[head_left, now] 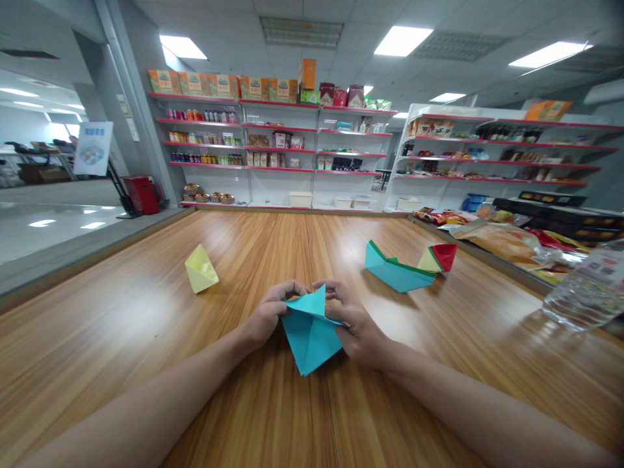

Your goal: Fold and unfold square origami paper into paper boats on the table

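Observation:
Between my two hands is a folded piece of blue paper [312,335], with creases down its middle and a peak sticking up at the top. My left hand [270,311] pinches its upper left corner, thumb in front and fingers behind. On the opposite side my right hand [358,325] grips the right edge, its fingers curled round behind the paper. Some fingertips are hidden behind the peak. The lower point of the paper hangs towards me, just over or on the wooden table [253,403]; I cannot tell which.
A yellow folded paper boat [199,270] sits to the left. Right of centre stand a blue and green paper boat [400,270] and a red and yellow one [441,258]. A plastic bottle [587,286] and snack packets [507,242] lie at right. Stocked shelves [277,129] stand behind.

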`<action>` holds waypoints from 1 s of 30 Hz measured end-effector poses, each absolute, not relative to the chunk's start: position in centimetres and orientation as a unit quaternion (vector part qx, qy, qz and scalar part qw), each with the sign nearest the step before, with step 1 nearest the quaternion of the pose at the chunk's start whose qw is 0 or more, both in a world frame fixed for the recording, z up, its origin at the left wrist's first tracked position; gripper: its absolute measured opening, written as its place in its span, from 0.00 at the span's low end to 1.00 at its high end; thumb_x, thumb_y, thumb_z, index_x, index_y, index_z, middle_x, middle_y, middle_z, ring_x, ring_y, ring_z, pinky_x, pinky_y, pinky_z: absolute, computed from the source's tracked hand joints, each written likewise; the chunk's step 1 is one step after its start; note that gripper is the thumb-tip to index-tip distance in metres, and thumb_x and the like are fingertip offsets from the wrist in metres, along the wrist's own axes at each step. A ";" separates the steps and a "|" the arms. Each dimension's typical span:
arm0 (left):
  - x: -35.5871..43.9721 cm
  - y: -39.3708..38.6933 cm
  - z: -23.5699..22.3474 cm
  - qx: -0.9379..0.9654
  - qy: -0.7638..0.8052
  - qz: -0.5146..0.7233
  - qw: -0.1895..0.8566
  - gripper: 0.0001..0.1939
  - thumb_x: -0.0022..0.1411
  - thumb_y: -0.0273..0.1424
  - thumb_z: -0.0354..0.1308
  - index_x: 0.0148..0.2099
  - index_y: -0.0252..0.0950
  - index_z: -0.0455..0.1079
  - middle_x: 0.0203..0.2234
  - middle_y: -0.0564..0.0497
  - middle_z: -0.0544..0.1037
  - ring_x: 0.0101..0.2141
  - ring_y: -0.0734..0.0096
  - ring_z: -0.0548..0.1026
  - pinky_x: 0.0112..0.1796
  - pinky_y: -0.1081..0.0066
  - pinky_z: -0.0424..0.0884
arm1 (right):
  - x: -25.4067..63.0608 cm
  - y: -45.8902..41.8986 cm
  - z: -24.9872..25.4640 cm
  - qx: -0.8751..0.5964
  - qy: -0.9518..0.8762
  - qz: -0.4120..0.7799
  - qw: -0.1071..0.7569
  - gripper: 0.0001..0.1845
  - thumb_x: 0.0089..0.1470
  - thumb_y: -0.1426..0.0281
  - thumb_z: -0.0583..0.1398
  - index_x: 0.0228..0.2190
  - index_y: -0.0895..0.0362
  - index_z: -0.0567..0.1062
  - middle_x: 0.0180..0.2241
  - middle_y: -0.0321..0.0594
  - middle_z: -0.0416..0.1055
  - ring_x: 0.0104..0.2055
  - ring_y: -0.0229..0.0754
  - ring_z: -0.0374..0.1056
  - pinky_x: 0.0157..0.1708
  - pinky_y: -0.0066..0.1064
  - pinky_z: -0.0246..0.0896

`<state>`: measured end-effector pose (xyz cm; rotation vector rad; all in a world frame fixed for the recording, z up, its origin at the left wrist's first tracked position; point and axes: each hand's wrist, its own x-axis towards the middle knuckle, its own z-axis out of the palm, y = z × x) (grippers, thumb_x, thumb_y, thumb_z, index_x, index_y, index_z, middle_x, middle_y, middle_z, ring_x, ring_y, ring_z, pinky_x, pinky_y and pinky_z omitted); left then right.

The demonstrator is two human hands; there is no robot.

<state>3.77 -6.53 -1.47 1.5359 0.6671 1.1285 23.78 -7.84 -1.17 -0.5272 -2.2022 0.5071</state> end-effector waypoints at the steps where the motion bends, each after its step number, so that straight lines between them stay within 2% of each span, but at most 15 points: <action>1: 3.8 -6.6 -1.4 0.648 0.275 0.471 0.532 0.19 0.37 0.26 0.47 0.35 0.33 0.68 0.34 0.47 0.73 0.37 0.59 0.68 0.39 0.66 0.61 | 23.8 -7.9 -1.1 -0.206 -0.873 0.198 0.397 0.24 0.46 0.83 0.52 0.40 0.50 0.73 0.53 0.42 0.55 0.52 0.47 0.58 0.52 0.43 0.56; 7: 3.8 -6.7 -0.8 0.695 0.283 0.447 0.488 0.17 0.38 0.28 0.47 0.32 0.32 0.71 0.29 0.46 0.74 0.35 0.58 0.68 0.38 0.65 0.60 | 24.1 -8.1 -1.2 -0.204 -0.875 0.193 0.395 0.14 0.50 0.77 0.56 0.36 0.50 0.74 0.52 0.42 0.58 0.53 0.48 0.58 0.53 0.47 0.54; 12: 3.5 -6.2 -1.3 0.688 0.295 0.448 0.489 0.13 0.43 0.27 0.48 0.32 0.32 0.71 0.27 0.48 0.73 0.32 0.62 0.68 0.35 0.67 0.61 | 23.9 -8.4 -1.0 -0.235 -0.827 0.216 0.464 0.08 0.53 0.72 0.56 0.32 0.53 0.76 0.50 0.45 0.61 0.48 0.48 0.62 0.49 0.44 0.58; 15: 3.5 -6.1 -1.8 0.656 0.274 0.462 0.531 0.14 0.49 0.29 0.51 0.38 0.32 0.70 0.31 0.47 0.74 0.34 0.62 0.69 0.35 0.67 0.63 | 23.8 -8.1 -1.0 -0.271 -0.756 0.320 0.503 0.08 0.54 0.69 0.56 0.34 0.54 0.76 0.44 0.45 0.65 0.45 0.47 0.64 0.45 0.41 0.61; 18: 3.7 -6.2 -2.1 0.613 0.257 0.475 0.578 0.19 0.57 0.35 0.52 0.50 0.34 0.65 0.37 0.46 0.75 0.35 0.62 0.72 0.36 0.66 0.65 | 23.9 -7.5 -1.4 -0.299 -0.669 0.450 0.511 0.10 0.53 0.65 0.58 0.37 0.54 0.75 0.36 0.41 0.70 0.39 0.46 0.67 0.39 0.38 0.65; 20: 3.9 -6.4 -2.0 0.591 0.275 0.484 0.584 0.22 0.60 0.39 0.51 0.54 0.36 0.62 0.39 0.45 0.74 0.37 0.62 0.72 0.37 0.66 0.66 | 23.9 -7.2 -1.7 -0.310 -0.625 0.496 0.517 0.12 0.51 0.64 0.60 0.37 0.55 0.74 0.33 0.40 0.71 0.36 0.45 0.68 0.36 0.37 0.66; 25: 4.4 -6.9 -1.6 0.581 0.260 0.481 0.602 0.32 0.58 0.48 0.53 0.60 0.39 0.55 0.44 0.42 0.72 0.44 0.58 0.71 0.38 0.64 0.69 | 23.7 -6.6 -2.0 -0.327 -0.563 0.491 0.579 0.13 0.50 0.63 0.60 0.37 0.56 0.73 0.35 0.41 0.73 0.36 0.45 0.69 0.40 0.40 0.65; 27: 4.6 -7.0 -1.4 0.589 0.241 0.473 0.609 0.35 0.57 0.47 0.56 0.62 0.41 0.51 0.45 0.41 0.71 0.45 0.57 0.71 0.38 0.63 0.70 | 23.7 -6.1 -2.1 -0.330 -0.528 0.476 0.621 0.12 0.49 0.64 0.61 0.37 0.55 0.72 0.37 0.40 0.73 0.37 0.44 0.69 0.41 0.40 0.65; 30: 4.6 -6.7 -1.5 0.605 0.249 0.465 0.597 0.36 0.58 0.41 0.57 0.64 0.42 0.46 0.46 0.41 0.71 0.44 0.58 0.71 0.38 0.62 0.69 | 23.9 -5.2 -2.2 -0.324 -0.476 0.524 0.628 0.11 0.45 0.68 0.62 0.35 0.53 0.72 0.31 0.36 0.74 0.31 0.41 0.69 0.34 0.35 0.66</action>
